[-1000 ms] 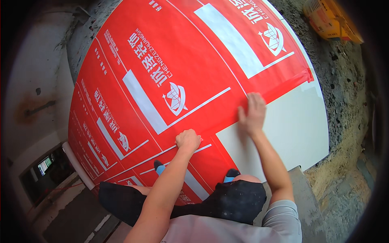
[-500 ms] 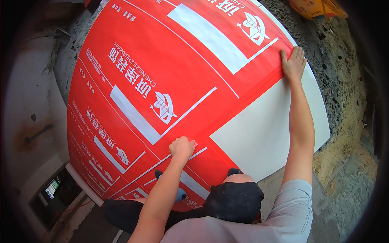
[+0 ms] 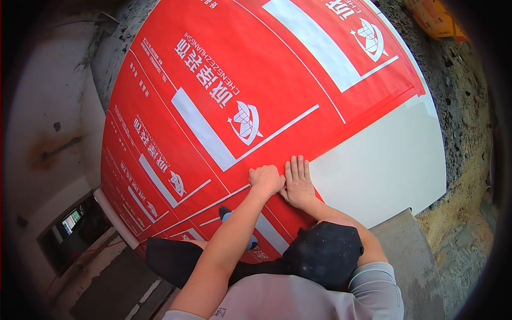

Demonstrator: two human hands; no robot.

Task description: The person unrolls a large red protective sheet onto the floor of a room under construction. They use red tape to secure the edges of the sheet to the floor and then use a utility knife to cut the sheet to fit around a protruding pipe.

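Note:
A large red protective sheet (image 3: 213, 69) with white print covers most of a white panel (image 3: 378, 160), whose bare corner shows on the right. A glossier red strip (image 3: 368, 120) runs along the sheet's edge where it meets the bare white. My left hand (image 3: 266, 180) is closed in a fist on the red sheet, near its inner corner; what its fingers hold, if anything, is hidden. Right beside it my right hand (image 3: 300, 186) lies flat, palm down, fingers stretched over the strip. My bent knees in black cloth sit below, with one foot on the sheet.
At the far left end the red sheet meets a pale roll (image 3: 114, 218). Rough grey ground (image 3: 453, 101) borders the panel on the right, with a yellow and orange bag (image 3: 434, 18) at the top. A grey slab (image 3: 408, 256) lies near my right arm; a stained wall (image 3: 48, 133) stands left.
My right hand has come from the panel's far right edge down beside my left hand. My left hand stays closed at the sheet's corner. The view has shifted, so the sheet sits further right.

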